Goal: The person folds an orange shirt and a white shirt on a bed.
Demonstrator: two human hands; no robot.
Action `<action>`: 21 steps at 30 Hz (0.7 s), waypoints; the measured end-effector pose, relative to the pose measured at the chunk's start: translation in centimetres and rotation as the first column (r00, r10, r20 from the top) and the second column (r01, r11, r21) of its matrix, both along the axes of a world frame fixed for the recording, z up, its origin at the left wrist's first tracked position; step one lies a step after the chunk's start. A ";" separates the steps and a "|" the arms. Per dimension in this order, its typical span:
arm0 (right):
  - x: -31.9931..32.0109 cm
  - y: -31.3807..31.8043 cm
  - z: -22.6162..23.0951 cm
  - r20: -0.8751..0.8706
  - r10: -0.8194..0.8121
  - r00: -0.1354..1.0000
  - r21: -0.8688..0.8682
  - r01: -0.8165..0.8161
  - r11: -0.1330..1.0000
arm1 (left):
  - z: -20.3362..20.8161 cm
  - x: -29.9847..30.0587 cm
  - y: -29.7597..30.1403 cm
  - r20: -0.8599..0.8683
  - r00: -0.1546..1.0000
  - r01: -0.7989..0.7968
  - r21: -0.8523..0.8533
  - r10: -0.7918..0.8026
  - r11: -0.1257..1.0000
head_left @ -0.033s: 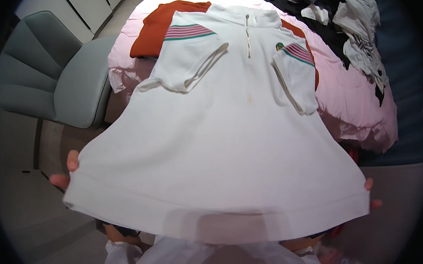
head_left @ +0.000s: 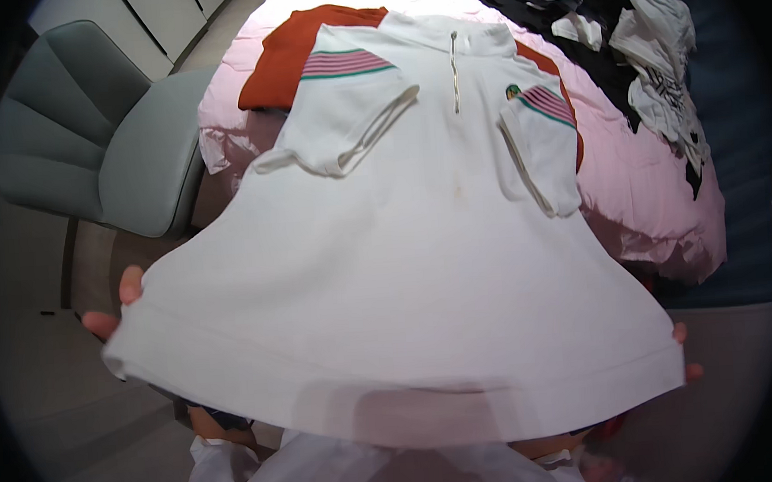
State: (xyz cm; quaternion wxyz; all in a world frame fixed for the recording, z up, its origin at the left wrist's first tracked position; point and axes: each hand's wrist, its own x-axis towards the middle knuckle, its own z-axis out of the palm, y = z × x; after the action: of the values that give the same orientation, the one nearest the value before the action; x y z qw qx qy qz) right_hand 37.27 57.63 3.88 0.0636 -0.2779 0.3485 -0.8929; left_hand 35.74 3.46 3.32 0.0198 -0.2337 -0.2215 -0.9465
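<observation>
A white short-sleeved zip-neck shirt [head_left: 388,267] is spread wide in front of me, with pink and green stripes on its sleeves and a small round emblem on the chest. Its collar end lies on the bed, and its lower part is pulled out toward me past the bed's edge. At the hem's left corner my left hand [head_left: 118,303] grips the cloth; two fingertips show and the rest is behind it. My right hand [head_left: 686,351] holds the right corner, with only fingertips visible. A faint spot marks the front below the zip.
Under the shirt lies a rust-orange garment [head_left: 280,66] on the bed's pink cover [head_left: 640,199]. Black, white and blue clothes [head_left: 603,38] are heaped at the far right. A grey chair [head_left: 124,142] stands at the left, near white cabinets [head_left: 147,26].
The hem is stretched slightly wider: my left hand has shifted a little left and up, my right a little right. The collar end has slid slightly toward me.
</observation>
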 end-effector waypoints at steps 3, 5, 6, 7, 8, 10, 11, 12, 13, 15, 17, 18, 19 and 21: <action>-4.1 3.3 -0.5 0.089 0.141 0.986 -0.137 -0.128 0.982 | 0.3 -3.3 -1.3 -0.063 0.997 -0.046 -0.034 0.044 0.998; -6.2 5.3 0.8 0.138 0.207 0.969 -0.197 -0.178 0.964 | 0.3 -6.4 -1.5 -0.088 0.972 -0.224 -0.055 0.219 0.973; -8.3 5.3 1.1 0.060 0.084 0.995 -0.122 -0.076 0.990 | 0.8 -7.8 -1.7 -0.109 0.987 -0.127 -0.044 0.122 0.991; -10.4 5.1 1.5 -0.017 -0.045 0.999 -0.051 0.044 0.998 | 1.7 -9.3 -1.9 -0.131 0.991 -0.030 -0.037 0.025 0.999; -12.4 4.9 2.0 -0.086 -0.175 0.981 0.014 0.177 0.984 | 2.7 -11.4 -1.1 -0.162 0.987 0.015 -0.006 -0.015 1.000; -17.7 4.8 3.4 -0.093 -0.140 0.986 0.113 0.151 0.982 | 4.6 -15.5 -0.1 -0.107 0.994 -0.007 0.018 0.009 1.000; -19.7 4.6 4.3 -0.081 -0.183 0.980 0.150 0.193 0.970 | 5.2 -18.2 0.7 -0.089 0.996 0.005 0.042 -0.002 0.999; -22.2 4.1 4.8 -0.030 -0.286 0.958 0.188 0.287 0.939 | 5.7 -20.5 1.0 -0.089 0.996 0.015 0.002 -0.014 1.000; -24.8 4.1 4.9 -0.011 -0.229 0.973 0.205 0.226 0.952 | 6.0 -22.8 1.3 -0.088 0.996 0.026 -0.037 -0.029 0.999; -30.2 0.9 4.3 0.163 -0.217 0.963 0.199 0.183 0.963 | 5.3 -26.5 1.3 -0.027 0.997 0.069 -0.067 -0.071 0.995; -33.5 -0.5 3.5 0.329 -0.198 0.923 0.157 0.153 0.976 | 2.8 -30.0 0.7 0.093 0.991 0.102 -0.095 -0.093 0.990; -35.0 -0.3 2.4 0.351 -0.150 0.924 0.188 0.088 0.978 | 1.2 -31.5 0.6 0.201 0.977 0.097 -0.126 -0.070 0.987; -36.0 -0.4 1.1 0.456 -0.195 0.869 0.201 0.113 0.973 | -0.4 -32.8 0.6 0.308 0.950 0.095 -0.159 -0.043 0.983; -37.5 -0.5 -2.4 0.543 -0.184 0.820 0.271 0.036 0.962 | -2.1 -34.1 0.4 0.375 0.927 0.080 -0.208 0.004 0.975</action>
State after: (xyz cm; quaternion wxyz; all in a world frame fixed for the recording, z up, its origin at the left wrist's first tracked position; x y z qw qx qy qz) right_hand -0.26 57.17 1.45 0.1457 0.0286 0.4386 -0.8863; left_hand 1.64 3.84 1.25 -0.0670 -0.0546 -0.3199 -0.9435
